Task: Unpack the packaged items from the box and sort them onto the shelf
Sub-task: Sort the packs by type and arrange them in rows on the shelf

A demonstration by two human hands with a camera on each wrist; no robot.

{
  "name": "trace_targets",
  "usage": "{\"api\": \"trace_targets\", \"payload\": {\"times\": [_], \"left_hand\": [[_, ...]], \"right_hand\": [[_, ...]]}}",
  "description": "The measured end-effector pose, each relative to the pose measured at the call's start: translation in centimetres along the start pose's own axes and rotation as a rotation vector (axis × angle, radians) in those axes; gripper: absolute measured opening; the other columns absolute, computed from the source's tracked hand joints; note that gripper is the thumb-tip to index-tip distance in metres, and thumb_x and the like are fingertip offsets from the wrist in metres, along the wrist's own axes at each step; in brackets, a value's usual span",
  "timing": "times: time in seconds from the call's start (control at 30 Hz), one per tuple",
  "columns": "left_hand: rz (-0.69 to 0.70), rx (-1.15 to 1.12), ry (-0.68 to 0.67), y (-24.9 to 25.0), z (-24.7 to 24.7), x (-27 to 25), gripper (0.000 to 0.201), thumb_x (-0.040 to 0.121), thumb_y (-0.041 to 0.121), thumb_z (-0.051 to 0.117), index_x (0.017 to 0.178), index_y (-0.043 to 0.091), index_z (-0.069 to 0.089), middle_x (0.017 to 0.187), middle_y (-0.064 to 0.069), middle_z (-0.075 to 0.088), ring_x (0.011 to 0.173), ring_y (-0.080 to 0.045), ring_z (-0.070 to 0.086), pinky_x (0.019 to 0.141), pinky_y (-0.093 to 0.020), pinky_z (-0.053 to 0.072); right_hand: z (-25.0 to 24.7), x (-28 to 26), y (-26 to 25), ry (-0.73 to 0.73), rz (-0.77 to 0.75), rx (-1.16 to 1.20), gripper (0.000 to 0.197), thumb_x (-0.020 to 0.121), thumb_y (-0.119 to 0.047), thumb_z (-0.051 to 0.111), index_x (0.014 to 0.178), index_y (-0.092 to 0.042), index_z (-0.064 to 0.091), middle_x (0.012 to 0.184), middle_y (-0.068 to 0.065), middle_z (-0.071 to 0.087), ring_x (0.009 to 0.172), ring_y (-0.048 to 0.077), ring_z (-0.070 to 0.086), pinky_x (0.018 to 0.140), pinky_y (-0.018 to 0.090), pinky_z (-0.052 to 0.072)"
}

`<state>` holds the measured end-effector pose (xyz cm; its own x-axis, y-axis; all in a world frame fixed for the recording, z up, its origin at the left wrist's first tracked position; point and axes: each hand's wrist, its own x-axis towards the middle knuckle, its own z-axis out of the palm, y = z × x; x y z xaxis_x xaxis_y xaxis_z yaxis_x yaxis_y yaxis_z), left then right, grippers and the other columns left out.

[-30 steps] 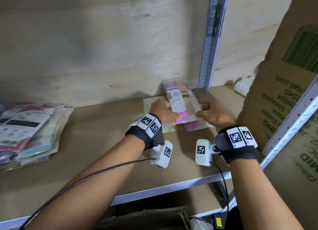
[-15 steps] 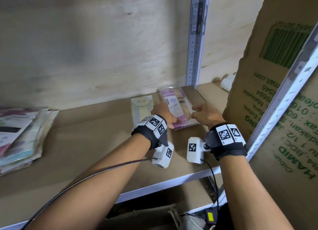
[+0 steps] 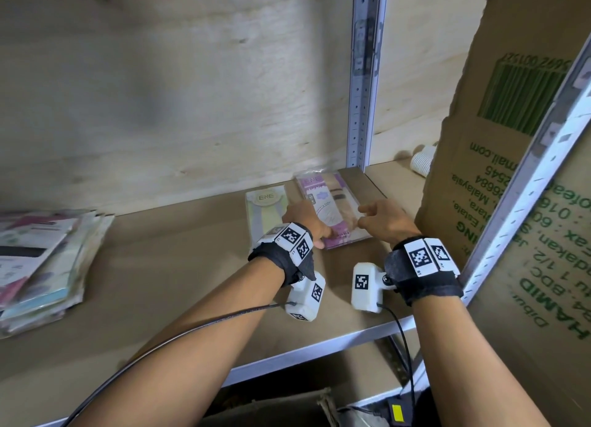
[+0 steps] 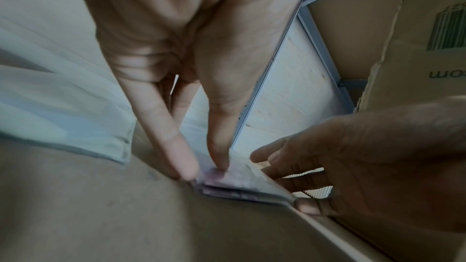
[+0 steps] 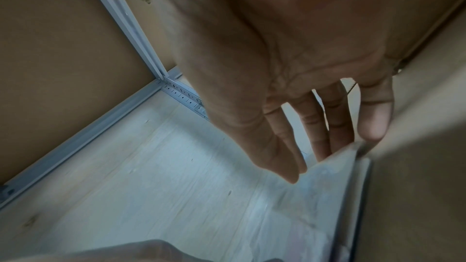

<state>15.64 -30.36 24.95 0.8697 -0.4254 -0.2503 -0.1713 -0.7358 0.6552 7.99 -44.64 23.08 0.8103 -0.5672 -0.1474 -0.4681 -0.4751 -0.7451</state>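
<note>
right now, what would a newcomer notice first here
The left hand and right hand meet at a purple packet lying flat at the back right of the shelf, beside a pale green packet. A big cardboard box looms at the right, and a stack of packets sits far left.

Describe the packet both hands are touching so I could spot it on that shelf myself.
Find the grey perforated metal upright post behind the brown shelf board; at its foot lies a flat purple-and-white plastic packet, the left hand and right hand touching its near edges. Its neighbour on the left, a flat packet marked ENE, is pale green instead.
</note>
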Motion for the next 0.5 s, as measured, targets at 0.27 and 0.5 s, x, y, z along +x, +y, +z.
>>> {"api": "trace_targets", "payload": {"times": [0.27,0.5], "left_hand": [[0.063,-0.087,0.123,-3.3,-5.0,-2.1,0.056,0.082,0.037,0.079,0.121,0.002,0.060,0.118,-0.016,0.070,0.080,-0.029,0.077,0.084,-0.041,0.061],[0.001,-0.358,0.353,-13.4,-13.6,-5.9,0.023,0.082,0.034,0.079,0.086,0.012,0.072,0.082,-0.006,0.073,0.070,-0.025,0.074,0.081,-0.043,0.062]], "right_hand": [[-0.5,-1.2,-0.3,0.156,-0.066,0.090,0.032,0.090,-0.014,0.064,0.122,-0.017,0.065,0.108,0.001,0.068,0.105,0.020,0.061,0.093,0.034,0.049],[4.6,-5.8,-5.8,-0.209,-0.211,0.408,0.017,0.092,-0.005,0.063,0.108,-0.003,0.067,0.075,0.008,0.068,0.060,0.017,0.061,0.050,0.023,0.046]]}}
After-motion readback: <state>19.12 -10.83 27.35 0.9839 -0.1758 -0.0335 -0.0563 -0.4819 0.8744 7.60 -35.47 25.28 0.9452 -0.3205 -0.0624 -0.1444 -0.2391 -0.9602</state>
